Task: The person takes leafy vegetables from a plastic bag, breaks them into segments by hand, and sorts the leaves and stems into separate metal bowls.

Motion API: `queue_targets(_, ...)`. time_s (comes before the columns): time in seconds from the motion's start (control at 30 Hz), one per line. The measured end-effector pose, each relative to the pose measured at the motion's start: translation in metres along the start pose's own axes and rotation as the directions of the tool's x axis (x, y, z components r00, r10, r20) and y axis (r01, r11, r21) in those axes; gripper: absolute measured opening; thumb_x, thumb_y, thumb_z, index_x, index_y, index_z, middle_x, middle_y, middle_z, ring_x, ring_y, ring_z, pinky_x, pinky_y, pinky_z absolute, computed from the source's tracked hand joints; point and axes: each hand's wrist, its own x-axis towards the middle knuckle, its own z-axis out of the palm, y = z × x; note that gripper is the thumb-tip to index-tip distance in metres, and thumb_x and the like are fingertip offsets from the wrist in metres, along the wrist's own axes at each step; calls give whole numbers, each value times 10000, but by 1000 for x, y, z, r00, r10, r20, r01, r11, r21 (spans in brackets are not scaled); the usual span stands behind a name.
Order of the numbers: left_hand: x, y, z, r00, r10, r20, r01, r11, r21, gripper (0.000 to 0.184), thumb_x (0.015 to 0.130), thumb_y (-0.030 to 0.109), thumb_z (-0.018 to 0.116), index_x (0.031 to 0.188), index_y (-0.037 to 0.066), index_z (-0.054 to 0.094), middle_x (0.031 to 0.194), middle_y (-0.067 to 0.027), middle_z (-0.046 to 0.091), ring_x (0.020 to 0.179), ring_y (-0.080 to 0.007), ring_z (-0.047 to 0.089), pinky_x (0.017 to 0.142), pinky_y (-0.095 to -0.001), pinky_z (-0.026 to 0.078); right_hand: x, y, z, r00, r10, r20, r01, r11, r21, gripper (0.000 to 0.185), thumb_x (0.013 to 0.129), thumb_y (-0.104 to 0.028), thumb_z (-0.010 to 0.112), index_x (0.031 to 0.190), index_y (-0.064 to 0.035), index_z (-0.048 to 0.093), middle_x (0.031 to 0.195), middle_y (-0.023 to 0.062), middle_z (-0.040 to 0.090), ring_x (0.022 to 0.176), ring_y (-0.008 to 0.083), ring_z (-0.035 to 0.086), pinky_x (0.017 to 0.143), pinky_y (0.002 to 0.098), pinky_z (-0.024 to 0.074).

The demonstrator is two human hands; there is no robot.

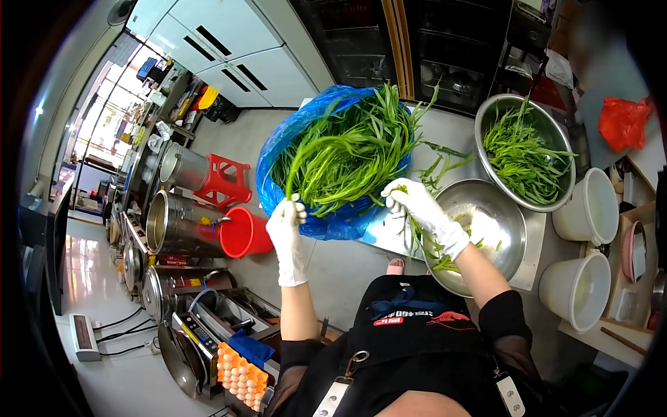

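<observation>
My left hand (286,228), in a white glove, is closed around the lower end of a long green stalk (292,177) that curves up over the heap. My gloved right hand (415,204) is pinched, with bits of leafy greens at its fingertips and more leaves trailing below it. In front of both hands, a large pile of narrow-leaved greens (354,153) fills an open blue plastic bag (274,149). Beneath my right forearm lies a wide steel bowl (511,240) holding a few green scraps. A second steel bowl (484,149), at the right, contains many greens.
Loose leaves (434,174) lie on the metal table (448,128) between bag and bowls. Two white buckets (570,292) stand on the right. Left are a red bucket (246,231), a red stool (226,182), steel pots (182,226) and a tray of eggs (241,375).
</observation>
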Motion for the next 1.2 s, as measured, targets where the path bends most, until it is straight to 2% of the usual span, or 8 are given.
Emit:
queue_targets(0.17,-3,24,-10,982,157,-101,-161,986,-35,265,972,147,544,1106,-69,618,751,-9,571,607,-57,470,553,-189,374,-7,-21,-12,994,-27,-109,32,998,46,132,926,-112,517,987,-45,614,744,-24,549,549,30,392,493,172,320)
queue_targets(0.27,-8,26,-15,996,24,-84,-23,1000,8,270,968,149,543,1100,-74,618,727,-4,561,576,-52,456,529,-185,357,-8,-30,-22,993,15,-115,-13,1000,16,121,917,-101,525,949,-47,628,745,-40,540,600,24,398,530,174,314)
queue_targets(0.4,-11,54,-20,983,159,-97,-168,981,-98,278,964,138,556,1119,-85,612,730,-5,550,593,-53,446,536,-184,353,-10,-60,-11,919,-314,-240,207,900,-383,116,879,-142,640,877,-27,642,728,-28,570,630,55,468,576,218,401)
queue_targets(0.53,-20,68,-15,979,194,-66,-198,979,-56,261,966,128,556,1123,-70,621,742,-2,548,616,-59,446,565,-185,358,-14,-99,5,898,-376,-228,266,877,-399,125,866,-128,654,935,-27,680,791,25,666,702,71,577,655,235,465)
queue_targets(0.67,-30,69,-4,983,182,3,-182,982,-42,267,968,133,555,1132,-65,625,741,-6,554,627,-63,446,568,-187,355,-12,-122,22,715,-688,-127,497,626,-601,108,835,-89,664,925,-42,700,827,65,696,675,136,634,627,254,490)
queue_targets(0.87,-44,62,15,980,160,118,-171,981,89,242,951,94,574,1111,-69,651,730,-8,584,619,-56,470,573,-187,371,-19,-137,42,493,-861,125,572,213,-792,144,762,-23,701,897,-69,711,646,71,586,561,220,588,512,308,465)
queue_targets(1.03,-51,52,31,966,88,242,-110,991,78,234,942,87,580,1102,-64,659,726,-16,585,607,-56,466,562,-185,365,-7,-122,29,556,-825,101,410,166,-897,138,775,-106,695,911,-98,713,667,54,587,586,228,592,507,331,457)
queue_targets(1.2,-50,51,41,943,-2,332,-31,995,92,239,933,95,585,1096,-63,664,731,-11,591,606,-45,458,559,-179,359,-9,-113,18,665,-740,98,424,268,-865,125,785,-148,687,895,-93,710,710,66,603,640,259,609,568,349,479)
